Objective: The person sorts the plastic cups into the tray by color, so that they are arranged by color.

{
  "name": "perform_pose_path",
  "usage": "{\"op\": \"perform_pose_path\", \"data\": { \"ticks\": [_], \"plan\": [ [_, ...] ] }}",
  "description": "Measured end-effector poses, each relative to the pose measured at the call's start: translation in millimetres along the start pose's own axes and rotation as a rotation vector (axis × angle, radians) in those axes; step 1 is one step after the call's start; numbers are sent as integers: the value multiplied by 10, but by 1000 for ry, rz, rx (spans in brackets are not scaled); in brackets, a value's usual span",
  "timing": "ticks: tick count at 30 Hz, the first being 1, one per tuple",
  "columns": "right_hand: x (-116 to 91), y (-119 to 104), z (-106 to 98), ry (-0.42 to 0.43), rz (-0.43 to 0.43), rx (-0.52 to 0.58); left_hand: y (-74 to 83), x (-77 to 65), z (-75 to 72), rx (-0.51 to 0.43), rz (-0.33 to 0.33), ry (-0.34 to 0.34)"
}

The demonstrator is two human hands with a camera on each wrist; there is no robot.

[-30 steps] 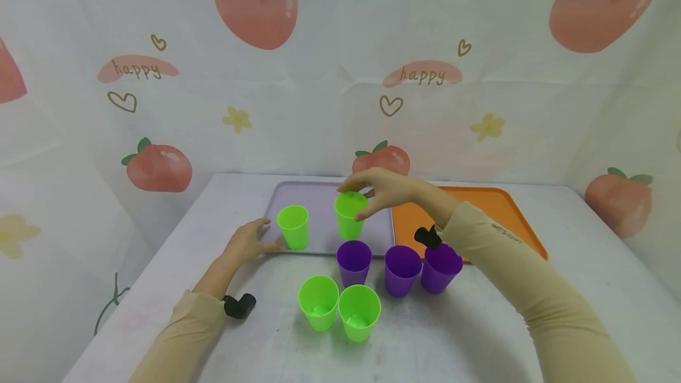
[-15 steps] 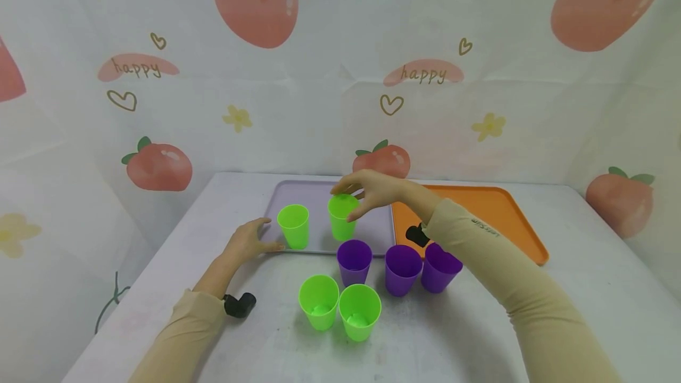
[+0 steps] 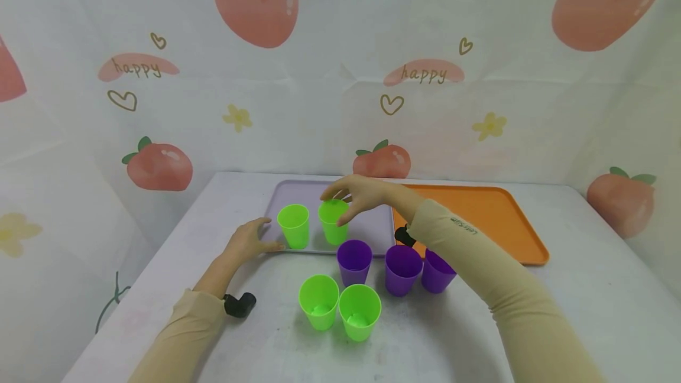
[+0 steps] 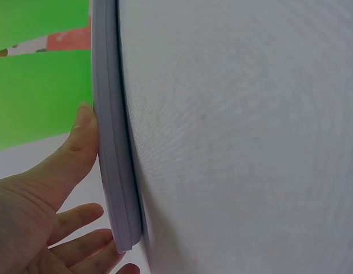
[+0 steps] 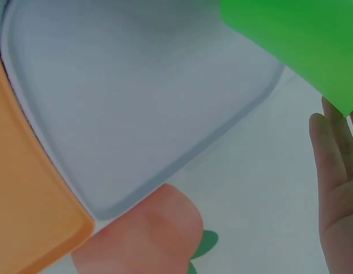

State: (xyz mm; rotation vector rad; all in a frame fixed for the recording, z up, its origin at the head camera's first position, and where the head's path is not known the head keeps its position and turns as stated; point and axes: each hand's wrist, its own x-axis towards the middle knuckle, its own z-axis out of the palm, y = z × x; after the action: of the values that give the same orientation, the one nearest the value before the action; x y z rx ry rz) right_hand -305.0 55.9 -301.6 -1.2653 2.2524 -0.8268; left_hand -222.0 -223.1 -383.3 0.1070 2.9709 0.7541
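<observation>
In the head view my right hand (image 3: 362,195) holds a green cup (image 3: 332,230) near its rim, over the lilac tray (image 3: 372,235). I cannot tell whether the cup's base touches the tray. The right wrist view shows fingers (image 5: 330,160) beside the green cup (image 5: 301,45). Another green cup (image 3: 295,230) stands upright on the tray's left part. My left hand (image 3: 246,241) rests at the tray's front left corner, fingers spread. In the left wrist view its thumb touches the tray rim (image 4: 110,125), with green plastic just behind it.
Two green cups (image 3: 319,306) stand upright side by side on the white table (image 3: 266,353). Behind and right of them are three purple cups (image 3: 402,273), the rightmost (image 3: 437,276) partly behind the right sleeve. An orange tray (image 3: 495,217) adjoins the lilac one.
My right hand has carried the green cup leftward and slightly down, nearer to the cup standing on the lilac tray. My left hand has stayed in place.
</observation>
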Motion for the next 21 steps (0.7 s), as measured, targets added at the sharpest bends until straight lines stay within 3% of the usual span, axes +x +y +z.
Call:
{"op": "perform_pose_path", "data": {
  "ticks": [21],
  "plan": [
    [167, -36, 44, -68, 5, -129, -27, 36, 7, -12, -8, 2]
  ]
}}
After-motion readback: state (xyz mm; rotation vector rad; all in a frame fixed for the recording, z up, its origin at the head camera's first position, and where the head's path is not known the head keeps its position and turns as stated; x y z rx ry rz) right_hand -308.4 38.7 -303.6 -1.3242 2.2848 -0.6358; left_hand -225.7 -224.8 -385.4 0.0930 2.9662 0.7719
